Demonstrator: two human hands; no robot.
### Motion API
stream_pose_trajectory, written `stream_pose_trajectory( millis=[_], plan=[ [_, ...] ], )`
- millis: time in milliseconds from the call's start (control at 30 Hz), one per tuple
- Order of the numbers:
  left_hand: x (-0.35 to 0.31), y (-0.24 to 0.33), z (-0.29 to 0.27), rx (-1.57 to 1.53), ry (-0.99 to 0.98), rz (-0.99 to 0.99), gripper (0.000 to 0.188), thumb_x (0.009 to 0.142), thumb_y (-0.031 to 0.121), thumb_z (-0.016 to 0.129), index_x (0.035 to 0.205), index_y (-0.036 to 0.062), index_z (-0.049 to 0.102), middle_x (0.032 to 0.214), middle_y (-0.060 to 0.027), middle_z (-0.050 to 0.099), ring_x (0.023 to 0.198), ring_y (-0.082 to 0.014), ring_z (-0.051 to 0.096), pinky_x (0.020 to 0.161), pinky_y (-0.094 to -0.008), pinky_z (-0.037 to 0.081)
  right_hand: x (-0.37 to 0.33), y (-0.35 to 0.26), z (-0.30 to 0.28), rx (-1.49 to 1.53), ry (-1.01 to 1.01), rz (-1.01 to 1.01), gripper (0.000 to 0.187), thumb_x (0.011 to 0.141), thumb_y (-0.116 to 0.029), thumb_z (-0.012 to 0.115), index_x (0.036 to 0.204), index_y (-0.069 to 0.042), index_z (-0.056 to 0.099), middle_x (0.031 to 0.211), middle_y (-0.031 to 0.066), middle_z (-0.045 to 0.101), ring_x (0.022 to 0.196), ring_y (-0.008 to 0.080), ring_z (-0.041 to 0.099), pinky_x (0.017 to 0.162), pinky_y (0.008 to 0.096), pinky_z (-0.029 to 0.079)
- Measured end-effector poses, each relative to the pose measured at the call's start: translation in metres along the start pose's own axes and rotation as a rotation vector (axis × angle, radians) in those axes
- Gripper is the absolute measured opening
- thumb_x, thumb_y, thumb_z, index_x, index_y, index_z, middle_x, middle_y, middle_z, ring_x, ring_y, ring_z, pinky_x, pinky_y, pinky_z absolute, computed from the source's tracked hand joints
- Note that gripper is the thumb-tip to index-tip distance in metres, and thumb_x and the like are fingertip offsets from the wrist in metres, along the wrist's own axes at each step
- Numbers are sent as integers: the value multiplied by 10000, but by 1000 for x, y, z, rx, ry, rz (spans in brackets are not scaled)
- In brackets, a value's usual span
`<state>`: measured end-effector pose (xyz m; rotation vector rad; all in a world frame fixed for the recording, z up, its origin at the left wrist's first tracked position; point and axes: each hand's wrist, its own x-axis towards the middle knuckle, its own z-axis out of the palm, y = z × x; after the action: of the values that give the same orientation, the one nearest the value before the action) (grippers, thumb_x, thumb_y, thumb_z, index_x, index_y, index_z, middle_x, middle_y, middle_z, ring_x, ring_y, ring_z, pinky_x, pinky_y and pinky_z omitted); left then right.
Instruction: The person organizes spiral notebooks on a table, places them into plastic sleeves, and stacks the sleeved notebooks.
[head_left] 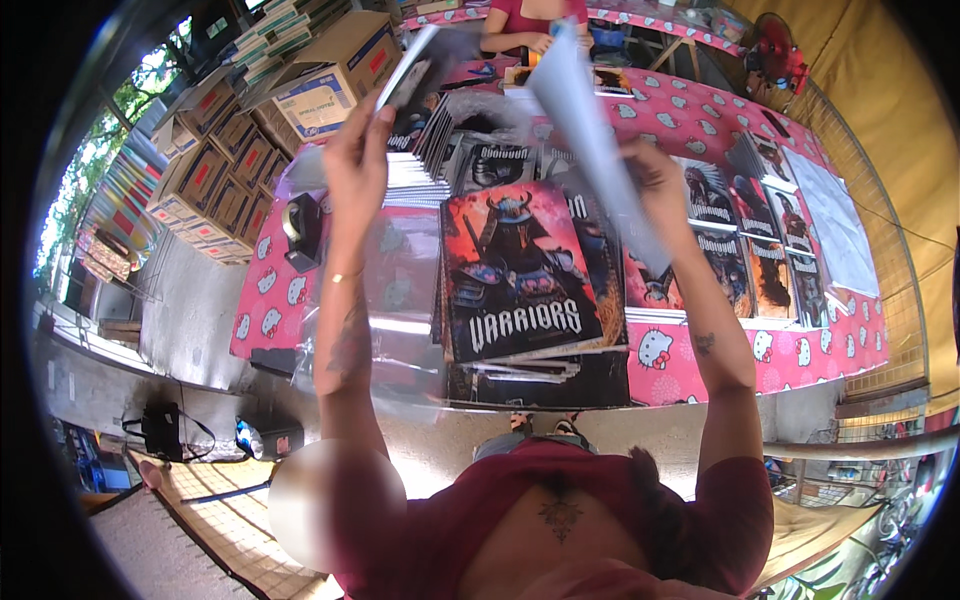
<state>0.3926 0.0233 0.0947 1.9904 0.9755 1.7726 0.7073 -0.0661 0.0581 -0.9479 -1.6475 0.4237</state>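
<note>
My left hand (358,165) is raised over the left of the table, fingers closed on the edge of a dark-covered notebook (428,75) with white page edges. My right hand (655,185) grips a pale, motion-blurred notebook (590,140), its plain side facing me and tilted steeply. Between my forearms lies a pile of notebooks (520,275), the top cover showing a horned, armoured warrior on red. Past my left wrist stands a fanned stack of notebooks (415,175). Clear plastic sleeves (395,270) lie beside the pile, under my left forearm.
A black tape dispenser (301,230) sits at the table's left edge. More illustrated notebooks (755,205) spread across the right of the pink cloth (700,355). Cardboard boxes (215,190) are stacked at left. Another person (535,30) works across the table; a fan (775,50) stands far right.
</note>
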Motion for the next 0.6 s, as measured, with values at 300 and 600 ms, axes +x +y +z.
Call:
stream_pose_trajectory(
  millis=[300,600],
  plan=[
    [-131,132,-39,293,-842,330,386,850,192,667,1161,-33,632,1134,-201,646,1061,-362,622,935,-410,494,-43,4,2,-32,40,151,478,863,-50,533,1339,-95,524,1458,151,419,1361,270,386,1106,351,300],
    [-102,46,7,-153,-450,-665,804,835,358,686,1438,-41,336,1243,-186,573,1124,-220,555,948,-317,436,-26,0,43,241,-159,578,967,884,-630,515,1524,-58,71,1582,145,152,1458,238,139,1153,336,135]
  ],
)
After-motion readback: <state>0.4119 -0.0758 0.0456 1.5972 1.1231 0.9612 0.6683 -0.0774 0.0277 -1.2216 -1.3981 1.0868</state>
